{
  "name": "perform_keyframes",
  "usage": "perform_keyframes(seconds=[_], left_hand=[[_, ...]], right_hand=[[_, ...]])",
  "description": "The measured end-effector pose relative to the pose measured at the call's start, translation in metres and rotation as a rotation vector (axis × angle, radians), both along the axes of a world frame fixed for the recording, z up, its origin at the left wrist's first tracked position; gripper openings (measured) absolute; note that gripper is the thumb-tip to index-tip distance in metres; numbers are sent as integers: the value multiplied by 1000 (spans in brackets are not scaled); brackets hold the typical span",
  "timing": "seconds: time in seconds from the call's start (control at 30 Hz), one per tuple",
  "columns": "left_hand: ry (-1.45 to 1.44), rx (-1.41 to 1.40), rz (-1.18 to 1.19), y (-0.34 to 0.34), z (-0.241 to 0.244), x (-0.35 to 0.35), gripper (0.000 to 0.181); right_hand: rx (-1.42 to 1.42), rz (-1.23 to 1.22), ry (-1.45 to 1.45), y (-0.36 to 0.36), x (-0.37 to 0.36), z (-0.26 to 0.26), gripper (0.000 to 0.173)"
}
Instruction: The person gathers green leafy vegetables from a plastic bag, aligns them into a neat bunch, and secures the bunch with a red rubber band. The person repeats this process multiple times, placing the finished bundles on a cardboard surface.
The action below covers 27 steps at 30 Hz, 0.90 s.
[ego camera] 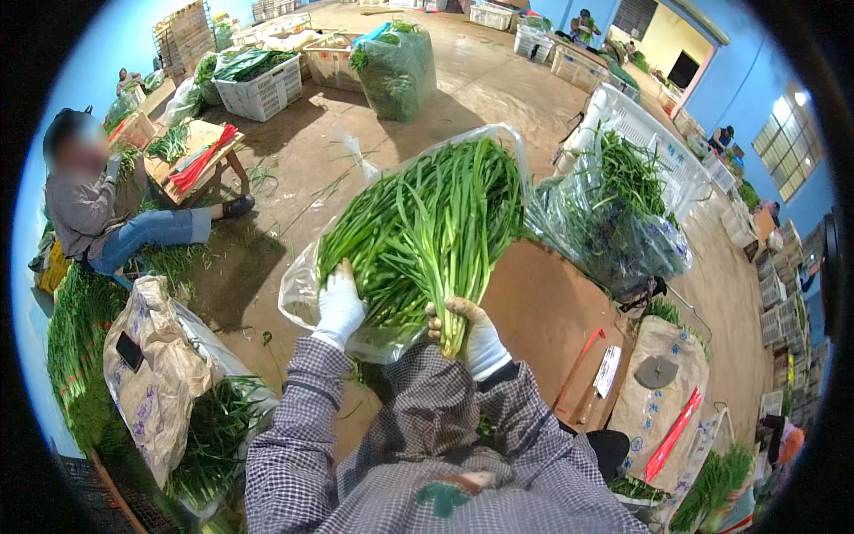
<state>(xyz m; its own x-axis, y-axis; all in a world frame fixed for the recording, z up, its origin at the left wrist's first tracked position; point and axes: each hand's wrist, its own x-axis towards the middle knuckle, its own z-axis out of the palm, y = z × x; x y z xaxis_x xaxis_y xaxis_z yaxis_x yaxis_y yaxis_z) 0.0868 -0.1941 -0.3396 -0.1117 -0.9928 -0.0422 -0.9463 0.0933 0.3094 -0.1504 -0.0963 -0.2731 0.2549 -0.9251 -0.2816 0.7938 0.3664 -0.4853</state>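
Observation:
My right hand point(475, 337), in a white glove with soiled fingers, grips a bunch of flat-leaved green stalks point(454, 280) by its pale stem ends. The leaves of that bunch fan upward over a larger pile of the same greens point(373, 230). Clear plastic sheeting or a bag point(297, 294) lies under and around this pile. Against the pile's left side rests my left hand point(340, 307), also in a white glove. Its fingertips touch the leaves, and whether they close on anything is hidden.
Right of the greens is a brown board point(534, 307) bearing a red strip point(579, 370). Beyond it stands a plastic bag of greens point(614, 200). Sacking point(660, 400) lies at right; a phone point(129, 352) rests on sacking at left. A person point(87, 193) sits by a small wooden table point(193, 160).

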Motion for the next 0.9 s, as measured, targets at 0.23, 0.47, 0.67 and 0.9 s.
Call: perform_keyframes(seconds=[0.23,0.47,0.67,0.9], left_hand=[[-15,-325,-149,14,53,-43,102],[-167,-3,44,-41,-1,-56,113],[-114,-5,8,-43,-13,-68,105],[-160,57,22,-34,12,-67,101]], right_hand=[[62,20,80,1,3,-21,26],[-12,126,146,34,-23,81,37],[-179,-40,138,87,-55,163,45],[-521,-40,152,98,-45,230,65]])
